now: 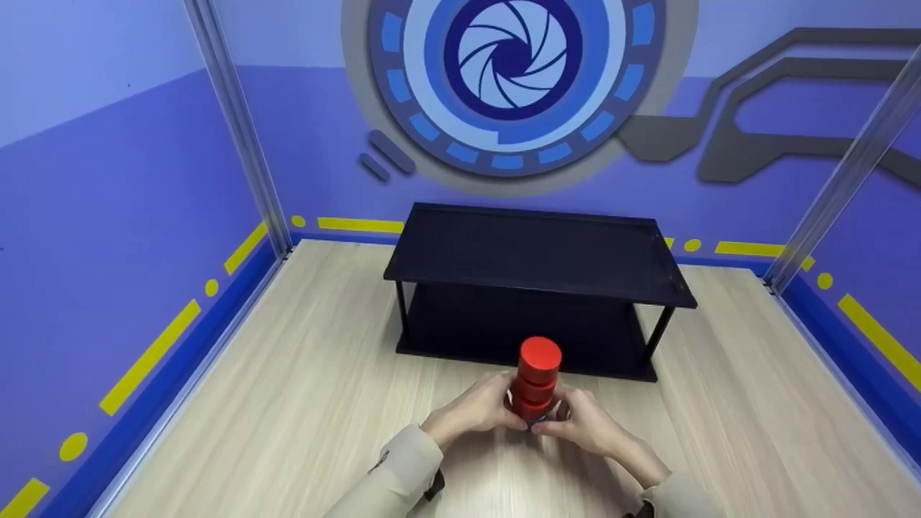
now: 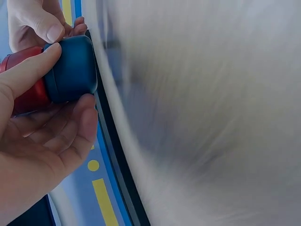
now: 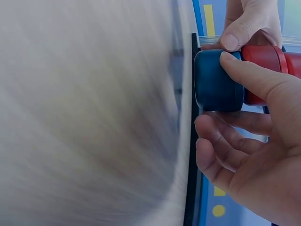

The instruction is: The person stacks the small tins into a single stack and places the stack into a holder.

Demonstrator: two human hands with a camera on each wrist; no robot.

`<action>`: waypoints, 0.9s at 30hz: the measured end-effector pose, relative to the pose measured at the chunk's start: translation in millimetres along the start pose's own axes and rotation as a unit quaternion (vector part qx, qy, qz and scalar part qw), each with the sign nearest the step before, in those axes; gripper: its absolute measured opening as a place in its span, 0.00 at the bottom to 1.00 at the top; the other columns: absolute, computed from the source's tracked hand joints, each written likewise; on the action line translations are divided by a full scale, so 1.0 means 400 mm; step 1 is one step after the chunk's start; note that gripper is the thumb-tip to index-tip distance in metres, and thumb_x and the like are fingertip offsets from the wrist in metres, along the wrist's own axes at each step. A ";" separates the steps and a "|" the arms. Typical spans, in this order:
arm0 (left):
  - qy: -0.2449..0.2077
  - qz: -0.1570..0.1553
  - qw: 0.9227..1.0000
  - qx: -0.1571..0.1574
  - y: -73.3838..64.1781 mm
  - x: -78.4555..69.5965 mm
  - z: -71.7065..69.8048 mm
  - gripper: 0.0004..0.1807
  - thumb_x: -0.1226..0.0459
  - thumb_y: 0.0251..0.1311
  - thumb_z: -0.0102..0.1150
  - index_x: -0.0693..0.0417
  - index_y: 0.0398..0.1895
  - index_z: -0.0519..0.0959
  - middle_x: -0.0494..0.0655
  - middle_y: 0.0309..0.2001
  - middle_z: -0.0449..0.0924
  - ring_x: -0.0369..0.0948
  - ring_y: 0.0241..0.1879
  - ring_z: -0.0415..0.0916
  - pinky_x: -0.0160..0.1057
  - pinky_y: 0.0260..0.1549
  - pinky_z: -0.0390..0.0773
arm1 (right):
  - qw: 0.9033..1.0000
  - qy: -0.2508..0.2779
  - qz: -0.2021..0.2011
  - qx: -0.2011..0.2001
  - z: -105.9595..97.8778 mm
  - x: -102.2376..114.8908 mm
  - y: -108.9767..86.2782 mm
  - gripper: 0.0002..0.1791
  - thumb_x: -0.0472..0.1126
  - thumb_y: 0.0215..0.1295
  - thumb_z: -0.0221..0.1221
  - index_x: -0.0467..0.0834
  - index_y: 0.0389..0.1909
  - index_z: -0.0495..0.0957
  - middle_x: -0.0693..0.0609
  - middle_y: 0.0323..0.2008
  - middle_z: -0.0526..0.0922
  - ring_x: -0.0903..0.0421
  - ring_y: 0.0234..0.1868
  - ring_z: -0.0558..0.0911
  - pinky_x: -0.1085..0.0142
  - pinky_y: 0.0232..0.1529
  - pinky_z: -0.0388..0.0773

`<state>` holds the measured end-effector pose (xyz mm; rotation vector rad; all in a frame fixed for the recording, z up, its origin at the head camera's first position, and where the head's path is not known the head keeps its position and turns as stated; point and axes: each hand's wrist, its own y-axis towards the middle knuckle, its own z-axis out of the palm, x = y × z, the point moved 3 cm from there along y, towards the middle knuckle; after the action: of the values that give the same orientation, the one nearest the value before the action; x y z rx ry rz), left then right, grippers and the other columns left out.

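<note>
A stack of small round canisters stands between my two hands at the front of the black shelf. Red canisters [image 1: 540, 362] form its upper part, and a dark blue canister [image 2: 74, 70] is at the bottom. My left hand [image 1: 481, 405] grips the stack from the left, its thumb across the join of blue and red. From the other side my right hand [image 1: 584, 423] holds it, thumb on the blue canister [image 3: 216, 81] and fingers curled beneath. Whether the stack's base touches the table cannot be told.
The black two-tier shelf [image 1: 532, 252] stands on the wooden table [image 1: 302, 381] behind the stack, its front edge close to it. Blue printed panels [image 1: 108, 216] wall the table at the back and both sides, with metal posts [image 1: 241, 129] at the corners.
</note>
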<state>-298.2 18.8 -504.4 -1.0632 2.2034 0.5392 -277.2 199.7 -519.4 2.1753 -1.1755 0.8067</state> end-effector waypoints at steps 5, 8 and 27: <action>-0.008 0.011 1.000 0.001 0.009 -0.006 -0.015 0.27 0.67 0.40 0.77 0.55 0.47 0.78 0.44 0.42 0.82 0.28 0.29 0.73 0.26 0.32 0.75 | 1.000 -0.007 -0.007 -0.006 -0.015 0.006 0.014 0.19 0.49 0.50 0.71 0.47 0.42 0.81 0.53 0.37 0.85 0.64 0.24 0.76 0.73 0.25 0.73; -0.008 0.007 1.000 0.003 0.015 -0.009 -0.024 0.26 0.67 0.40 0.77 0.56 0.46 0.78 0.45 0.40 0.82 0.28 0.28 0.73 0.25 0.30 0.75 | 1.000 -0.013 -0.009 -0.009 -0.023 0.011 0.022 0.19 0.49 0.50 0.72 0.47 0.41 0.82 0.53 0.36 0.85 0.65 0.24 0.76 0.73 0.24 0.73; 0.001 0.024 1.000 -0.002 0.035 -0.040 -0.089 0.24 0.65 0.40 0.76 0.55 0.45 0.79 0.45 0.38 0.83 0.31 0.28 0.77 0.25 0.29 0.76 | 0.999 -0.022 -0.022 -0.007 -0.077 0.047 0.060 0.18 0.47 0.49 0.72 0.46 0.41 0.82 0.50 0.31 0.83 0.63 0.22 0.75 0.72 0.21 0.72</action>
<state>-314.5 14.8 -466.4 -1.0167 2.2354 0.5633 -297.3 199.3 -481.2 2.2112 -1.1460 0.7332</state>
